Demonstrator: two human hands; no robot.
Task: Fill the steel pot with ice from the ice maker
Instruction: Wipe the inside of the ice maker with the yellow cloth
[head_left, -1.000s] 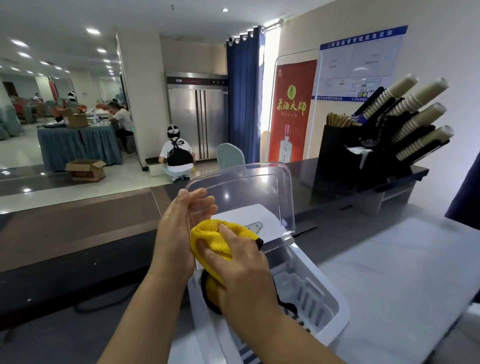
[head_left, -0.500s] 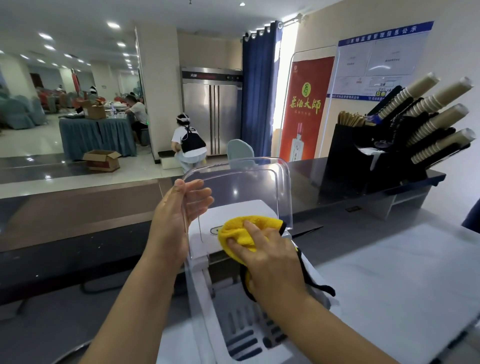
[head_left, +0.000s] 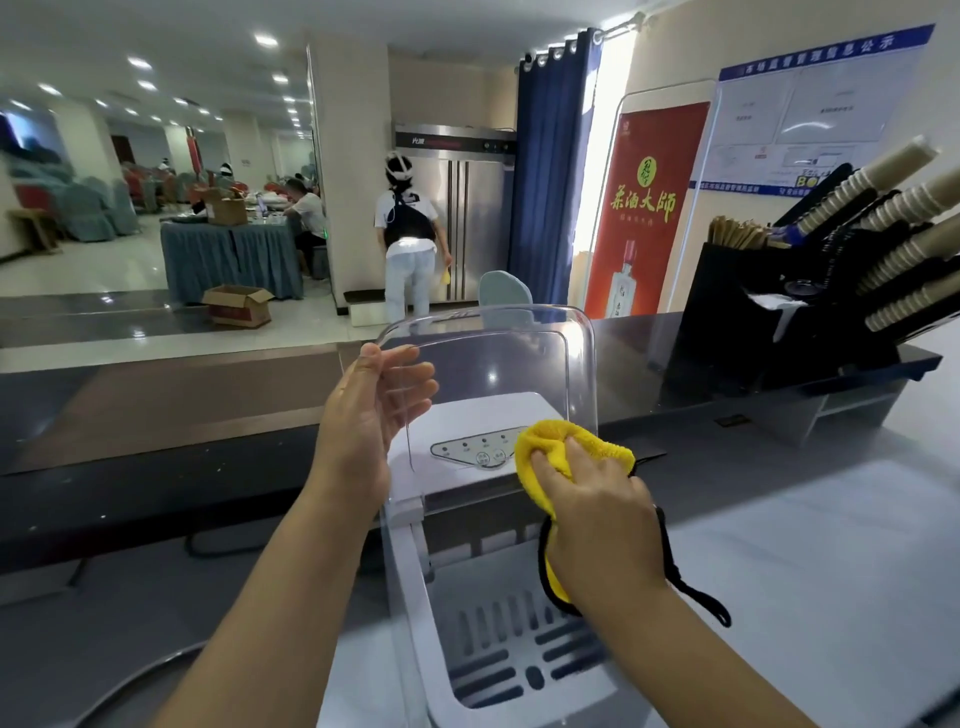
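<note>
Ice maker (head_left: 457, 597) is the white box right in front on the grey counter (head_left: 805, 571), with its clear lid (head_left: 498, 364) flipped up and standing nearly upright. The left hand (head_left: 363, 415) is on the lid's left edge, thumb on the near side and fingers showing through the plastic behind it, so it's pinching the lid and propping it open. The right hand (head_left: 597, 509) has a yellow cloth (head_left: 561, 452) bunched up under its fingers, pressed at the lid's lower right corner just over the white top panel with the buttons (head_left: 483, 452). A black cord (head_left: 691, 592) dangles from the cloth below the wrist.

Inside the ice maker you can see a white slotted basket (head_left: 519, 644), and I can't make out any ice in it. The steel pot (head_left: 130, 680) is only a curved rim at the bottom left, beside the machine; can't see what's in it.

Far right, a black rack (head_left: 769, 322) holds stacks of paper cups (head_left: 904, 208) lying tilted.
</note>
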